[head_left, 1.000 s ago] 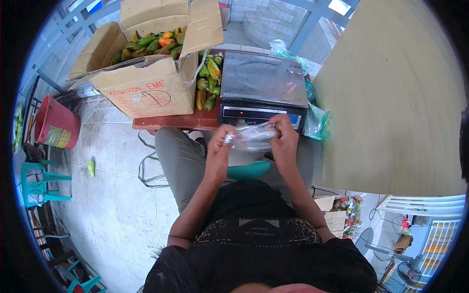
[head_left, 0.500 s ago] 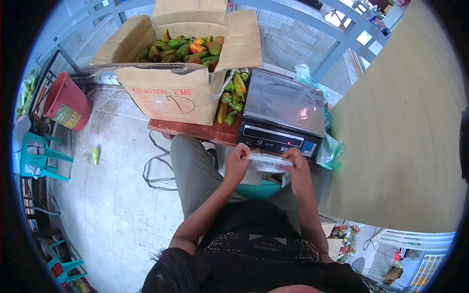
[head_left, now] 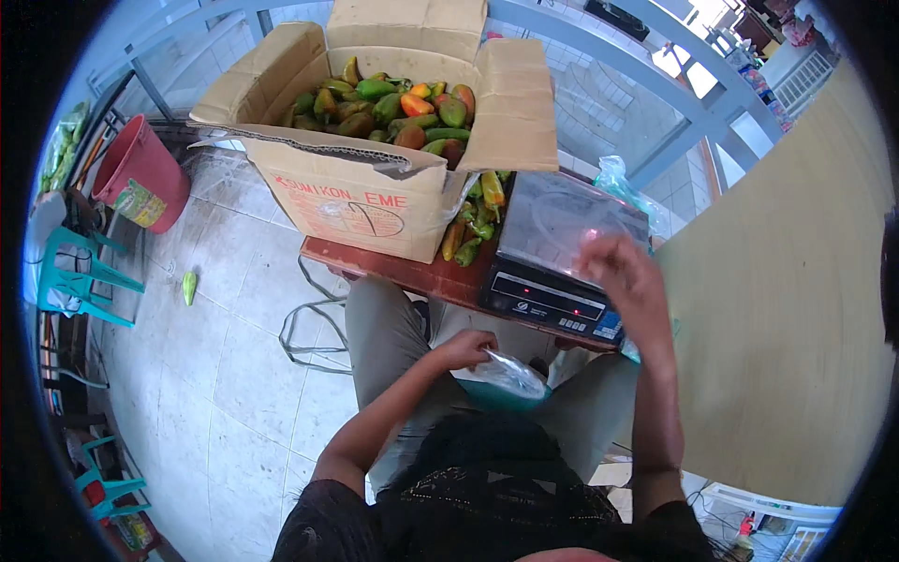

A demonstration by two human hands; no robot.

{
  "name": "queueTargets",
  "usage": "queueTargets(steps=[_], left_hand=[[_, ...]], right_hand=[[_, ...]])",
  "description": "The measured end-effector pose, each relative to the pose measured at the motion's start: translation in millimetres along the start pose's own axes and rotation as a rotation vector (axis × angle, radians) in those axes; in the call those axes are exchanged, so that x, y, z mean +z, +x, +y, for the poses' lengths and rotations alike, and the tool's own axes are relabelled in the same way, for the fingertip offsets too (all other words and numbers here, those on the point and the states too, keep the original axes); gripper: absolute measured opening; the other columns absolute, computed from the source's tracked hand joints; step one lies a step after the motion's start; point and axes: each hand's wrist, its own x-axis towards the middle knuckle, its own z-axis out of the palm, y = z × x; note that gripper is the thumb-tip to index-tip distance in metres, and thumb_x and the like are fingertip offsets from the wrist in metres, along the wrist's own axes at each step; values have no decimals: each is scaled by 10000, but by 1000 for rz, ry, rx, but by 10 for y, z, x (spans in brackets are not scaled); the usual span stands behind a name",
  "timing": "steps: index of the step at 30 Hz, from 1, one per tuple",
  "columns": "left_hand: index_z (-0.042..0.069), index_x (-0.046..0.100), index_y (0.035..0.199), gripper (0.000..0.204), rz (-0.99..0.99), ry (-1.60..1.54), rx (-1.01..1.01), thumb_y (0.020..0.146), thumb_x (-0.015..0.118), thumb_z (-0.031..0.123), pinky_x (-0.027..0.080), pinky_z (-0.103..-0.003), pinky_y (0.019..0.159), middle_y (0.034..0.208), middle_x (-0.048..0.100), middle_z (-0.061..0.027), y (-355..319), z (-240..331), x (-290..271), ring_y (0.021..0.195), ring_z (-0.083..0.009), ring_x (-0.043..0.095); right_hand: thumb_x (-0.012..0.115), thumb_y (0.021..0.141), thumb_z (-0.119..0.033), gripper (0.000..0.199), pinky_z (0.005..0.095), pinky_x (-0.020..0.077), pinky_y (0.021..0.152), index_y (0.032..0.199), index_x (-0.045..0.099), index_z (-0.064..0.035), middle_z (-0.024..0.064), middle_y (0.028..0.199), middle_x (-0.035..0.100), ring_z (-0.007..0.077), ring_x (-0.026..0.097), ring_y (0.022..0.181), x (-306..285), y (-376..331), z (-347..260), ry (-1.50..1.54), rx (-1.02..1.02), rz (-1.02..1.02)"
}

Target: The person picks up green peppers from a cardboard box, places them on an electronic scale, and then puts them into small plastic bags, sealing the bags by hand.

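Note:
My left hand (head_left: 467, 349) is closed on a bundle of clear plastic bags (head_left: 513, 375), held low above my lap. Raised over the front right of the digital scale (head_left: 571, 220) is my right hand (head_left: 621, 265), its fingers curled together and somewhat blurred. A thin see-through plastic bag (head_left: 562, 220) appears to trail from those fingers across the metal pan; its edges are faint. Beside the scale lie several green and yellow peppers (head_left: 479, 223). A large open cardboard box (head_left: 351, 201) full of green, orange and reddish peppers (head_left: 393, 108) stands to their left.
The box and scale rest on a low reddish bench (head_left: 403, 277). A tall wooden panel (head_left: 777, 281) closes off the right side. On the left are a red bucket (head_left: 140, 173), teal stools (head_left: 84, 272) and one pale green vegetable (head_left: 189, 288) on the tiles. A cord (head_left: 292, 328) loops near my leg.
My hands have parted. The left has drawn down toward my lap with the bags, while the right has risen over the scale. The view has shifted, so the box and scale appear lower and farther right.

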Motion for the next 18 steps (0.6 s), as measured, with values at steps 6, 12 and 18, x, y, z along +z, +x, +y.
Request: queueTargets(steps=[6,12,18], left_hand=[[25,574,886,229,-219,360,-31,701,612,154,456,-322,457,735,568,-112,307,-209,154,537,-188,558],[26,571,855,246,-279,182,-188,670,630,177,439,-323,438,632,518,-98,379,-189,177,486,-178,517],[20,559,849,248,-211,242,-74,684,619,195,438,-338,476,709,566,-110,312,-74,215,529,-205,543]], right_hand=[[545,775,-133,141,261,440,611,838,560,-7,93,693,589,136,575,669,495,1471,-610,-139,-505,-191],[543,707,-176,147,351,447,578,770,599,-56,103,681,610,254,567,578,1497,2946,-402,-372,-575,-687],[612,697,-146,319,349,436,767,1010,570,-106,111,944,592,266,544,915,2438,3245,-330,-680,-512,-907]])
